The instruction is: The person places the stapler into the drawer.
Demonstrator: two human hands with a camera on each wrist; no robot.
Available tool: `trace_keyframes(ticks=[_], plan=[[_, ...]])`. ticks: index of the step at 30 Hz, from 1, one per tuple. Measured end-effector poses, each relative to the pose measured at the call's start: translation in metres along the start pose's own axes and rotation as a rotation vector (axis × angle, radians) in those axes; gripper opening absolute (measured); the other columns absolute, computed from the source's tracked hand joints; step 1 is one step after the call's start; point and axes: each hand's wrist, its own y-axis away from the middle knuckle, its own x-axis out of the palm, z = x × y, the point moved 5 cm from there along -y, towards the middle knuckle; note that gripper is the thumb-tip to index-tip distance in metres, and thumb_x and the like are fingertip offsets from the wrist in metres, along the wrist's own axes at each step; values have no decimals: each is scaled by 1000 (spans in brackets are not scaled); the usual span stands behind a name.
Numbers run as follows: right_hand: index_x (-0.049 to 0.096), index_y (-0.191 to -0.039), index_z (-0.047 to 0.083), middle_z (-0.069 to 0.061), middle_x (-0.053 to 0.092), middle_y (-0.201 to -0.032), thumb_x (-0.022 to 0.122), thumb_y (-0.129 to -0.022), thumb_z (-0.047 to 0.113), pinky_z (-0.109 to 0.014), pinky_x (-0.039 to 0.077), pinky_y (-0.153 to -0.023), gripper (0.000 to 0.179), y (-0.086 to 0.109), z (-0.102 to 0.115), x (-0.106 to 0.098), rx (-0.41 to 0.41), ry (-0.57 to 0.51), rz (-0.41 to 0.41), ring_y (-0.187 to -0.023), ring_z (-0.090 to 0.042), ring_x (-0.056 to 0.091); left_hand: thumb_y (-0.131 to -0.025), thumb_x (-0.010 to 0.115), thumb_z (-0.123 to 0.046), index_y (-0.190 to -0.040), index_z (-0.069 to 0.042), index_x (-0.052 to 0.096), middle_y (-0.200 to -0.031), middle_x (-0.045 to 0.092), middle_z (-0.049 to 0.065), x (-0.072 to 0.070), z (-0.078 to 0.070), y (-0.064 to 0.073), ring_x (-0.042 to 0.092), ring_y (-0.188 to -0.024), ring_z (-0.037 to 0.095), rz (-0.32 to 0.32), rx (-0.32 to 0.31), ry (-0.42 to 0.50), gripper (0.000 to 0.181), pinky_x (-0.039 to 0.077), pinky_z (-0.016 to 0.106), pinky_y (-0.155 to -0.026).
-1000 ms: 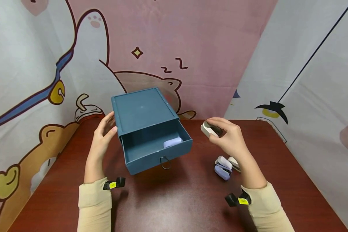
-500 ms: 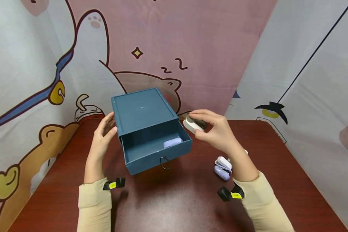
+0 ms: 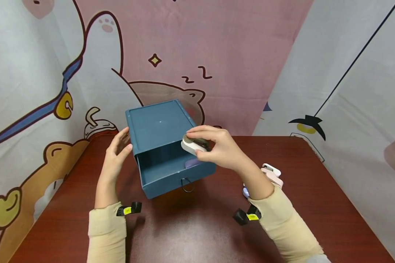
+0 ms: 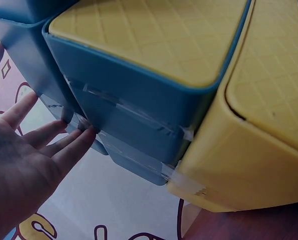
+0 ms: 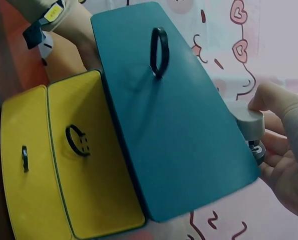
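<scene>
My right hand pinches a small white and grey-brown stapler between thumb and fingers, above the right part of a pulled-out blue drawer. In the right wrist view the stapler shows beside the blue drawer front. A purple object, partly hidden by the drawer's front wall, lies inside. My left hand rests against the left side of the blue cabinet. The left wrist view shows that hand with its fingers fairly straight, tips at the cabinet's side.
Yellow drawers with black ring handles sit beneath the blue one. Pink and white staplers lie on the dark red table, a purple one mostly hidden behind my right forearm. A cartoon-printed cloth hangs behind.
My right hand has carried the stapler leftward from beside the cabinet to over the open drawer. The left hand and the cabinet have stayed in place.
</scene>
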Motion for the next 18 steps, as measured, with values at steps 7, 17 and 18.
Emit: trace_keyframes(ticks=[7, 17, 18], plan=[[70, -115, 5, 2, 63, -118, 68, -78, 2, -29, 51, -70, 37, -9, -1, 19, 58, -44, 107, -100, -12, 58, -95, 53, -12, -148, -12, 38, -145, 41, 14, 0, 0, 0, 37, -132, 27, -4, 3, -3, 55, 34, 32, -102], [69, -116, 4, -2, 63, -120, 70, -82, 3, -28, 51, -72, 34, -11, -4, 31, 145, -76, 258, -102, -12, 58, -95, 53, -11, -148, -12, 38, -145, 40, 14, 0, 0, 0, 37, -133, 27, -3, -1, 14, 55, 34, 32, -102], [69, -116, 4, -2, 63, -120, 71, -82, 4, -27, 51, -74, 34, -11, -4, 32, 151, -74, 274, -102, -11, 59, -95, 53, -11, -148, -12, 38, -145, 40, 14, 0, 0, 0, 37, -133, 27, -4, -3, 12, 55, 34, 31, -102]])
